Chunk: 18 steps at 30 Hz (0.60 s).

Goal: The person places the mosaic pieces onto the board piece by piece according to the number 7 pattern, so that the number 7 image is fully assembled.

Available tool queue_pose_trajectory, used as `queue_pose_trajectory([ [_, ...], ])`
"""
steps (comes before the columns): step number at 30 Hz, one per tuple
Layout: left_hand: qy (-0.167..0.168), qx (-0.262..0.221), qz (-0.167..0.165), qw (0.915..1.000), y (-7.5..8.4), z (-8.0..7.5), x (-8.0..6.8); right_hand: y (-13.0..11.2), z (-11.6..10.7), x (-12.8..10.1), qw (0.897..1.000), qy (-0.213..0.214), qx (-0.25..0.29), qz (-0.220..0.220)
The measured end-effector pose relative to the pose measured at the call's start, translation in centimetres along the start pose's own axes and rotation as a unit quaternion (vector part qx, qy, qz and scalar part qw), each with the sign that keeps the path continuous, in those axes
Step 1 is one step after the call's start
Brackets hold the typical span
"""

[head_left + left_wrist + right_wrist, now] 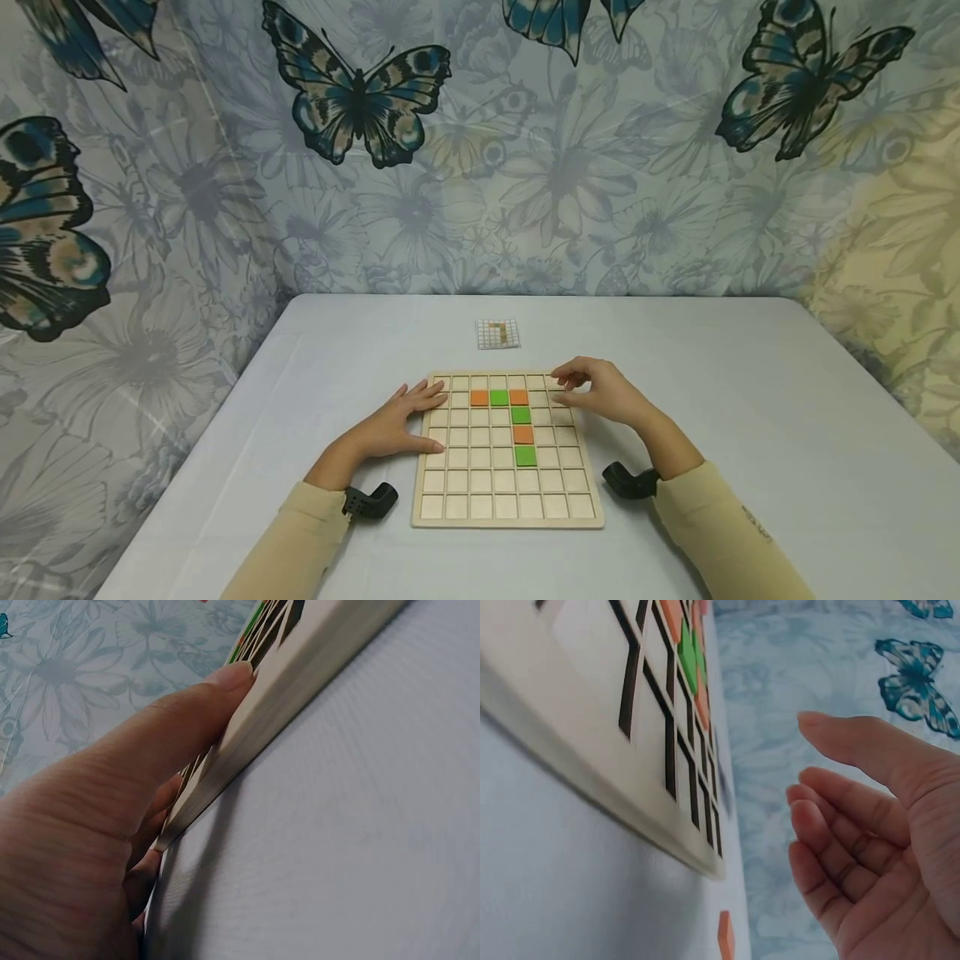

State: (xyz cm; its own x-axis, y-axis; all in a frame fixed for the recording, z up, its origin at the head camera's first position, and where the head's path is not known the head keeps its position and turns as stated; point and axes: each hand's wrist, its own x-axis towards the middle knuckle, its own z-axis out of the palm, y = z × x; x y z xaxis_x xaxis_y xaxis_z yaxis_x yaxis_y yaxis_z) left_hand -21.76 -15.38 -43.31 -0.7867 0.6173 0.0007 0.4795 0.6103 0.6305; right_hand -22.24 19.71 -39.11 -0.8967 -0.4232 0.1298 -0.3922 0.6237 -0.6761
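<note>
A wooden grid board lies flat on the white table. Orange and green square tiles sit in it: an orange tile, a green tile and another orange tile in one row, with green, orange and green below the last. My left hand rests on the board's left edge, fingers spread; its thumb lies along the rim. My right hand hovers by the upper right edge, fingers loosely bent and thumb apart, holding nothing. A loose orange tile lies on the table past the board, hidden in the head view.
A small pattern card with a printed grid lies on the table behind the board. Butterfly-print cloth hangs around the table's back and sides. Black wrist cameras show near both sleeves, such as the left camera.
</note>
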Motion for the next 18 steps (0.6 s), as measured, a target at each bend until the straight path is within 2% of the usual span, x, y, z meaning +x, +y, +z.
queue_pose_trajectory([
  [10, 0.002, -0.002, 0.005, 1.0000, -0.1, 0.0, 0.1, 1.0, -0.8, 0.7, 0.999, 0.043, -0.011, 0.012],
  [18, 0.001, -0.003, 0.006, 1.0000, -0.2, 0.0, 0.0, 2.6, -1.0, 1.0, 0.996, 0.077, -0.016, 0.038],
])
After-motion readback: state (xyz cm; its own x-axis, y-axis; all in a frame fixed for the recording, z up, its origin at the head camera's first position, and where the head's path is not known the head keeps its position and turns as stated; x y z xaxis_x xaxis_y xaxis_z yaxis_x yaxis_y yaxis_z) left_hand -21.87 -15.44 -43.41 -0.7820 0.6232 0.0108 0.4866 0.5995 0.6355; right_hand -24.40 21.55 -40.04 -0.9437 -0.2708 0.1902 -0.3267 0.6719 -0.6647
